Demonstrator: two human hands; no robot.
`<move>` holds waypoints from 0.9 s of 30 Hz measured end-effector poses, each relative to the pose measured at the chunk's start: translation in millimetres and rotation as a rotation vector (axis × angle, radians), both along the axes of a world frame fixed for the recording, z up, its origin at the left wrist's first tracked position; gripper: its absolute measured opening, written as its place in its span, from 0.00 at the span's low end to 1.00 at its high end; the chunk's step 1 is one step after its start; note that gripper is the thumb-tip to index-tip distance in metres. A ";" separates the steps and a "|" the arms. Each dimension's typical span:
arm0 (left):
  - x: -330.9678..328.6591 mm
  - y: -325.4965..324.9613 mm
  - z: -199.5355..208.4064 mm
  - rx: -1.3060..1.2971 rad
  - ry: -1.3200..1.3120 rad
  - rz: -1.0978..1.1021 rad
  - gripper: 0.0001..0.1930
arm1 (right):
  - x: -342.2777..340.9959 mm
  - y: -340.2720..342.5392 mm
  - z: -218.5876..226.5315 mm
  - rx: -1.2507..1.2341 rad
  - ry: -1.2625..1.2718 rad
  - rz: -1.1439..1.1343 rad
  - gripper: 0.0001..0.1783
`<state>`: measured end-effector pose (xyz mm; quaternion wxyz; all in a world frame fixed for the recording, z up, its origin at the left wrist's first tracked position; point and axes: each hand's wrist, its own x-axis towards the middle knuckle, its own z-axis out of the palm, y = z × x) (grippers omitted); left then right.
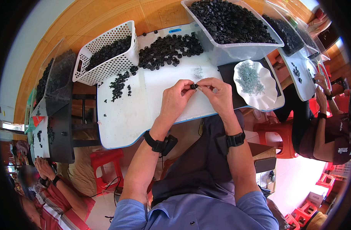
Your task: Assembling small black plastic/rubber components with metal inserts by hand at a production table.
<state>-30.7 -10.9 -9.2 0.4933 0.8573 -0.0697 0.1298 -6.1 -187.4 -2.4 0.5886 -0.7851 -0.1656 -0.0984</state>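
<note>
Pinching one small black part [194, 86] in the fingertips of left hand [175, 98] and right hand [220, 96] — holding it over the white table [129, 115].

Small black part [194, 86]: mostly covered by the fingertips of the left hand [174, 99] and right hand [219, 96]; finer shape too small to tell. Greenish clear pieces [249, 78] on the scalloped plate [270, 98] overlap; single outlines unresolved. Large translucent bin [238, 53]: far edge cut off by the upper picture edge. Perforated white basket [110, 71]: near wall hides the lower contents. Blue shirt [210, 212]: cut off below. Maroon sleeve-side co-worker [317, 138]: partly lost at the dark right rim.
</note>
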 end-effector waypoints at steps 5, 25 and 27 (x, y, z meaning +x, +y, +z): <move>-0.7 -1.7 2.2 -0.008 -0.026 0.005 0.13 | -0.5 -0.8 1.5 0.004 -0.033 0.018 0.07; -4.1 -0.4 1.6 0.010 -0.043 0.002 0.13 | -2.4 3.7 -2.6 -0.082 -0.272 0.021 0.06; -4.3 0.2 0.7 0.011 -0.040 0.002 0.12 | -2.4 3.9 -3.6 -0.088 -0.281 0.027 0.06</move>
